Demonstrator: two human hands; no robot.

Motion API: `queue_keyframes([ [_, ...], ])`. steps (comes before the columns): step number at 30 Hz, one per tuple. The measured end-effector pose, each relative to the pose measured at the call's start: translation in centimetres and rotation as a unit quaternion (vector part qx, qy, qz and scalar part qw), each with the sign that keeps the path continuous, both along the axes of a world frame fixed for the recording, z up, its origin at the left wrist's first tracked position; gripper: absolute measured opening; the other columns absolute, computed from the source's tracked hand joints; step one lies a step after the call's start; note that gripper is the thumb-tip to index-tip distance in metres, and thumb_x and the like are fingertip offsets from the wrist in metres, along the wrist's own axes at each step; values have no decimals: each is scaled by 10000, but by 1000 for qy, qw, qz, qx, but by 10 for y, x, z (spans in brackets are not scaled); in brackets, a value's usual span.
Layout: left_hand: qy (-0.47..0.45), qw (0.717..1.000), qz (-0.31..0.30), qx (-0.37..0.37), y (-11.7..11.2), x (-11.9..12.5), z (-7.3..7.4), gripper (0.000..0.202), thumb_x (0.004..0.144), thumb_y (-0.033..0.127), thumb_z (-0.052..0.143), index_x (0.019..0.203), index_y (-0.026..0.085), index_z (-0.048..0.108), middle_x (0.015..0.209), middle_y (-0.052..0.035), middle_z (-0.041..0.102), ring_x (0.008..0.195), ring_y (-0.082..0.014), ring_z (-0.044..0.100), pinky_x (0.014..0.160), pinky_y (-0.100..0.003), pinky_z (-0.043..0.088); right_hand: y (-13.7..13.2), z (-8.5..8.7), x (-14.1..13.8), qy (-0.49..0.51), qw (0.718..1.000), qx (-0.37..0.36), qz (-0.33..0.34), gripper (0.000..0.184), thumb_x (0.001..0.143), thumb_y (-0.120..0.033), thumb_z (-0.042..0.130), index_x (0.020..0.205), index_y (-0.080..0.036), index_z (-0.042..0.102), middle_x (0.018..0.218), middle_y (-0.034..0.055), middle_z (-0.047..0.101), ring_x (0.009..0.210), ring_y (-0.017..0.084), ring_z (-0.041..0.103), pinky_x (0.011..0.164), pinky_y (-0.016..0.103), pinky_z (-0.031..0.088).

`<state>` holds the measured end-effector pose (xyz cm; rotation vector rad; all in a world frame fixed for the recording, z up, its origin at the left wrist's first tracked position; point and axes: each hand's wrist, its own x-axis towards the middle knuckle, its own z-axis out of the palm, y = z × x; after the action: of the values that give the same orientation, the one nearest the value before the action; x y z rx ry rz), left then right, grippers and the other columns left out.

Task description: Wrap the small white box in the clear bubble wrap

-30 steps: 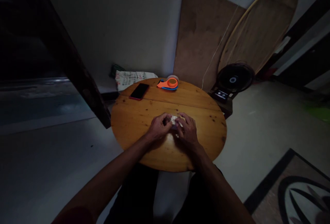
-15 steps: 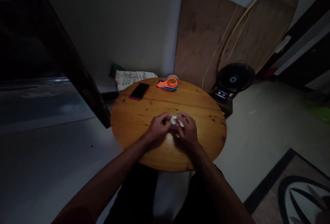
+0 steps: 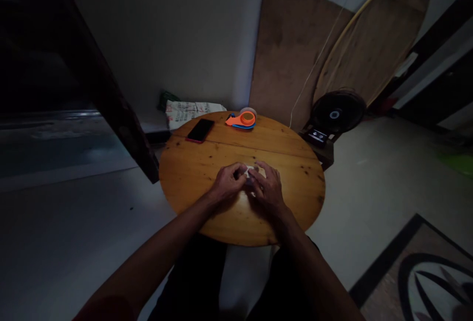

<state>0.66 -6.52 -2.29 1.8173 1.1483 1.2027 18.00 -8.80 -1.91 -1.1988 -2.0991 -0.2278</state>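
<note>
Both my hands rest close together at the middle of a round wooden table (image 3: pixel 192 173). My left hand (image 3: pixel 228 183) and my right hand (image 3: pixel 268 188) have their fingers curled round a small white object (image 3: pixel 250 172) held between them on the tabletop. Most of it is hidden by my fingers, and the dim light keeps me from naming it. A black phone (image 3: pixel 200 130) with a red edge lies at the far left of the table. An orange and blue tape dispenser (image 3: pixel 241 120) sits at the far edge.
A wooden board (image 3: pixel 288 50) and a round wooden panel (image 3: pixel 373 40) lean on the wall behind. A black fan (image 3: pixel 337 111) stands on the floor to the right. A printed sack (image 3: pixel 188 110) lies behind the table, a patterned rug (image 3: pixel 424 271) at lower right.
My fingers have shifted slightly on the small white object; less of it shows now. Both hands stay in the same place on the table.
</note>
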Motion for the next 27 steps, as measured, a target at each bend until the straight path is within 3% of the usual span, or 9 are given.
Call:
queue_keyframes([
  [11, -9, 1000, -4, -8, -1, 0, 1, 163, 772, 262, 562, 875, 163, 640, 657, 32, 553, 586, -93, 472, 567, -199, 383, 2, -3, -1, 18, 1000, 15, 0, 220, 884, -252, 501, 1041, -221, 651, 1248, 106, 568, 1101, 239, 533, 895, 395, 416],
  [17, -49, 999, -15, -9, 1, -2, 4, 181, 773, 239, 544, 898, 150, 641, 687, 19, 558, 631, -104, 499, 606, -203, 407, 1, -3, 0, 94, 995, 3, -16, 166, 891, -273, 490, 978, -196, 608, 1220, 118, 581, 1120, 243, 539, 942, 414, 401],
  [27, -102, 994, -3, -48, 6, -3, 3, 188, 747, 248, 562, 877, 140, 646, 632, 33, 525, 578, -90, 477, 551, -186, 397, 3, -3, 2, 118, 993, -4, -25, 257, 921, -252, 424, 1050, -203, 642, 1226, 109, 572, 1120, 239, 537, 935, 408, 427],
])
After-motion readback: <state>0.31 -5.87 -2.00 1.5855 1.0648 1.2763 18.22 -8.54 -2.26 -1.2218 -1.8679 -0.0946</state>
